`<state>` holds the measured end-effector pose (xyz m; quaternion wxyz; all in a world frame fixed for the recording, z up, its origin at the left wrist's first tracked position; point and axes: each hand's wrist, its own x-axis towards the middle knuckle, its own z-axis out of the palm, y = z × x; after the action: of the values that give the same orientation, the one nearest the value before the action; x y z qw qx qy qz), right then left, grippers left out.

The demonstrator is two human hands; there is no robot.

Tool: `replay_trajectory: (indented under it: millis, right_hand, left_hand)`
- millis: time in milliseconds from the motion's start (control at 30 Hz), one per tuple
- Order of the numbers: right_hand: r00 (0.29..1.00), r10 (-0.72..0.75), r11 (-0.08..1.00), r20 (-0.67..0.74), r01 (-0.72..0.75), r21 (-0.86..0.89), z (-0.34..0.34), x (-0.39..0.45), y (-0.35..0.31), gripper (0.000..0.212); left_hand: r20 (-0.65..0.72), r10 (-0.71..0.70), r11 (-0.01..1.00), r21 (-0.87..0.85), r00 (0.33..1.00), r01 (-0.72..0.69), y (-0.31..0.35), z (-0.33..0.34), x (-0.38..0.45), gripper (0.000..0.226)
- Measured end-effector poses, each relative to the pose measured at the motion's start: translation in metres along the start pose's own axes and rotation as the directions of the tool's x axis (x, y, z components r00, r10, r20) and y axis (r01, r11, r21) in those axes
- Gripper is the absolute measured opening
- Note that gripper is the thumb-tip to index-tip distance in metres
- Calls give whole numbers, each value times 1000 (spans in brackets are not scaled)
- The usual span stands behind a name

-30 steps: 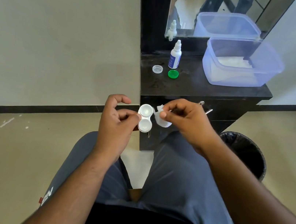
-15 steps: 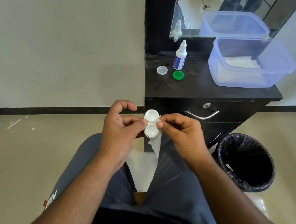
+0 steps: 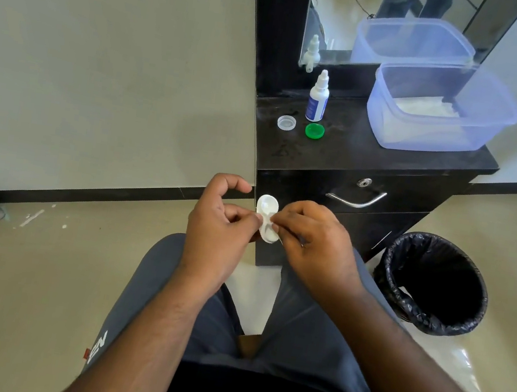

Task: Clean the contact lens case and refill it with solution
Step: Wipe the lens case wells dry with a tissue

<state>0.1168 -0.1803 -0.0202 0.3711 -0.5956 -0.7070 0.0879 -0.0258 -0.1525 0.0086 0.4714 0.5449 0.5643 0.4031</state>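
The white contact lens case, with both wells uncapped, is pinched at its left edge by my left hand above my lap. My right hand presses its fingertips on the case's right edge and holds a small white tissue that is almost hidden under the fingers. The white solution bottle with a blue label stands upright on the black cabinet top. In front of the bottle lie a clear cap and a green cap.
A translucent blue tub with white tissues inside sits on the right of the cabinet top, under a mirror. A bin with a black liner stands on the floor by my right knee. The cabinet drawer has a metal handle.
My right hand has come in from beside the case and now presses on it, and the tissue that hung loose is tucked under its fingers. Both hands have dropped slightly.
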Motion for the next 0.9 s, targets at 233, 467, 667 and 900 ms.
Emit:
replay_trajectory:
  millis: [233, 467, 667, 900]
  right_hand:
    - [996, 76, 972, 43, -84, 218, -8, 1, 4, 17]
    - [987, -40, 980, 158, 8, 197, -20, 9, 20, 13]
    - [948, -250, 965, 197, 260, -25, -22, 12, 15, 19]
    - [954, -279, 950, 104, 291, -116, -17, 9, 17, 20]
  left_hand:
    - [105, 44, 993, 104, 993, -55, -1, -5, 4, 44]
    - [163, -4, 998, 61, 987, -7, 3, -6, 6, 47]
    - [166, -8, 998, 70, 986, -4, 1, -5, 6, 46]
    - [198, 2, 993, 114, 980, -25, 2, -4, 7, 47]
